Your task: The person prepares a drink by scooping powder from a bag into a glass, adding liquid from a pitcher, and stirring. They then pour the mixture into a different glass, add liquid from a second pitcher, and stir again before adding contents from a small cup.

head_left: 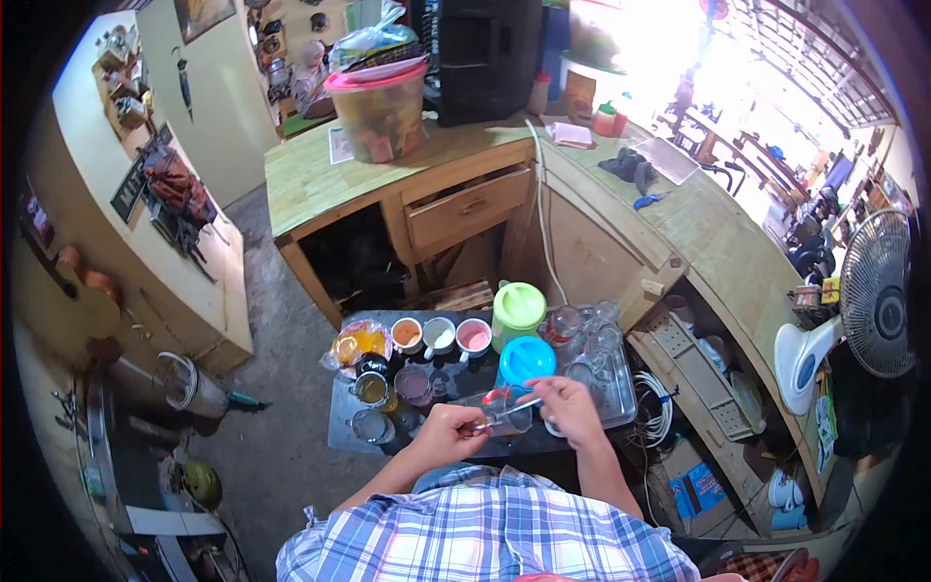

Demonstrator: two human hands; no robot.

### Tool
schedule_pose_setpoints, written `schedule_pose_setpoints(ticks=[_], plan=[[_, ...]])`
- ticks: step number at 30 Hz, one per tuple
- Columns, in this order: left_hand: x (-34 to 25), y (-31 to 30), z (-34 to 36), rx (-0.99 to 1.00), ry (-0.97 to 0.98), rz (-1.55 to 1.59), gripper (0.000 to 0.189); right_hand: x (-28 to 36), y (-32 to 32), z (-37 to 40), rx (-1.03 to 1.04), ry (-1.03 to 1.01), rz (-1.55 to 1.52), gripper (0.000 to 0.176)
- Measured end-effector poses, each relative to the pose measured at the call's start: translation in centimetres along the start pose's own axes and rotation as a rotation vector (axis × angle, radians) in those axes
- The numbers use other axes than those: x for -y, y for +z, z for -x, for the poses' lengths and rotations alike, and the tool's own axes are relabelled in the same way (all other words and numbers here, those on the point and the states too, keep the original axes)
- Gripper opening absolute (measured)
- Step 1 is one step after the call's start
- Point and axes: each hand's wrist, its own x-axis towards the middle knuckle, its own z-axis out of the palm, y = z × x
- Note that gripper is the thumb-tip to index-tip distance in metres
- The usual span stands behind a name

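My left hand (449, 435) is closed around the handle side of a clear glass mug (506, 415), which is tilted on its side above the dark table (441, 446). My right hand (567, 412) pinches a thin metal spoon (524, 405) that reaches toward the mug. Something red shows at the mug. Behind it stand a blue-lidded container (527, 361) and a green-lidded one (520, 306). To the left are an orange-filled cup (406, 336), a white-filled cup (438, 336), a pink-filled cup (473, 337) and several glasses (372, 425).
A metal tray (617, 393) holds several upturned glasses at the table's right. Beyond stands a wooden counter (320, 189) with a pink-lidded tub (378, 112). A fan (873, 291) is at the right, near coiled white cable (654, 412). A person (312, 78) is in the far background.
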Motion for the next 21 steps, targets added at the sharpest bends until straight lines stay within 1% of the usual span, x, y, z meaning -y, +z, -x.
schedule_pose_setpoints(ticks=[2, 4, 5, 7, 8, 9, 10, 12, 13, 16, 18, 21], plan=[[2.6, 0.1, 1.3, -0.022, -0.025, -0.018, 0.019, -0.9, -1.7, -0.5, -0.082, -0.052, -0.053, 0.027], [4.4, 0.1, 2.4, -0.091, -0.102, -0.087, 0.015, -1.1, -2.6, -0.2, -0.168, -0.011, -0.066, 0.025], [5.2, 0.3, 3.1, -0.13, -0.175, -0.015, 0.015, -1.4, -2.8, 0.0, -0.166, -0.011, -0.064, 0.025], [8.0, 0.6, 4.5, -0.157, -0.207, -0.023, 0.016, -2.2, -3.2, 0.4, -0.223, 0.019, -0.2, 0.025], [9.7, 0.8, 5.3, -0.183, -0.239, -0.035, 0.016, -2.7, -3.4, 0.5, -0.23, 0.014, -0.2, 0.025], [11.8, 1.4, 6.0, -0.215, -0.296, 0.007, 0.016, -3.1, -3.6, 0.7, -0.229, 0.021, -0.263, 0.024], [13.1, 1.9, 6.4, -0.207, -0.29, 0.008, 0.016, -3.4, -3.6, 0.8, -0.227, 0.028, -0.326, 0.023], [14.6, 2.3, 6.6, -0.246, -0.378, 0.043, 0.017, -3.6, -3.5, 0.8, -0.214, 0.039, -0.389, 0.022], [15.1, 2.5, 6.4, -0.231, -0.372, 0.053, 0.019, -3.7, -3.4, 0.9, -0.193, 0.058, -0.45, 0.022], [17.3, 3.7, 6.3, -0.249, -0.34, 0.102, 0.021, -3.7, -3.0, 0.7, -0.223, 0.091, -0.479, 0.02], [19.2, 4.5, 6.7, -0.243, -0.34, 0.133, 0.024, -3.3, -2.5, 0.8, -0.224, 0.076, -0.481, 0.02], [20.2, 4.3, 6.5, -0.313, -0.332, 0.084, 0.028, -3.0, -2.0, 0.8, -0.23, 0.052, -0.482, 0.019]])
